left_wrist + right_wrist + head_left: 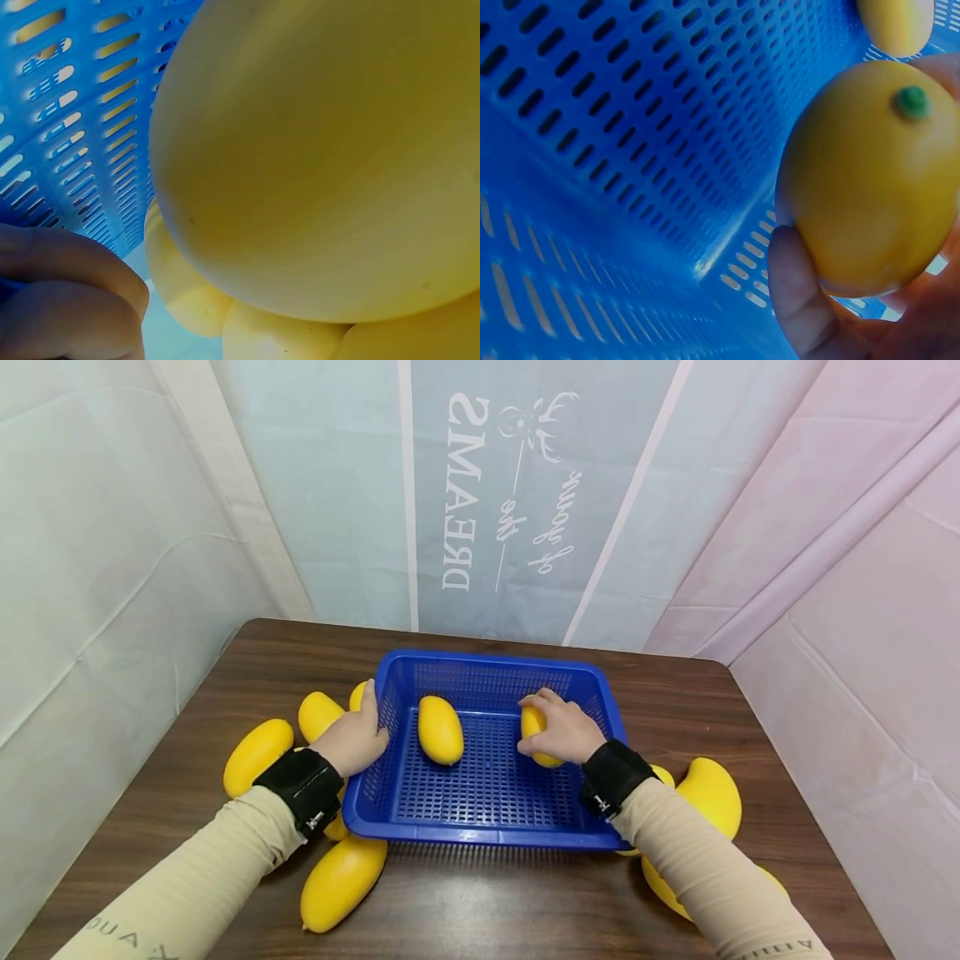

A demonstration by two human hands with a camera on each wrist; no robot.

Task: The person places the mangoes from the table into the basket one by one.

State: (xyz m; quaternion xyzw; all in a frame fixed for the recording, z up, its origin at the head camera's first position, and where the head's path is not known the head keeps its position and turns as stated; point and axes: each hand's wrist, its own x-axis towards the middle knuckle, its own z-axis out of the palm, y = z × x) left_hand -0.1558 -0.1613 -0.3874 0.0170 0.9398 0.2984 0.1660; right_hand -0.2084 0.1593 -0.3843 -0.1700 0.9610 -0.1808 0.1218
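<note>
A blue plastic basket (487,836) with slotted walls stands on the table. Inside it, toward the right, my right hand (567,732) grips a yellow mango (533,722), thumb and fingers on either side. The right wrist view shows this mango (862,180) with a green stem nub facing the camera. Another mango (440,731) lies on the basket floor to the left. My left hand (351,742) holds the basket's left rim, index finger extended along it and thumb on the inner side. In the left wrist view, its bent fingers (75,300) are beside the slotted wall.
Several mangoes lie left of the basket, one (258,757) farthest out and one (343,883) near the front corner. More mangoes (711,797) lie on the right, partly under my right forearm. Fabric curtains (337,510) hang behind the brown table (480,902).
</note>
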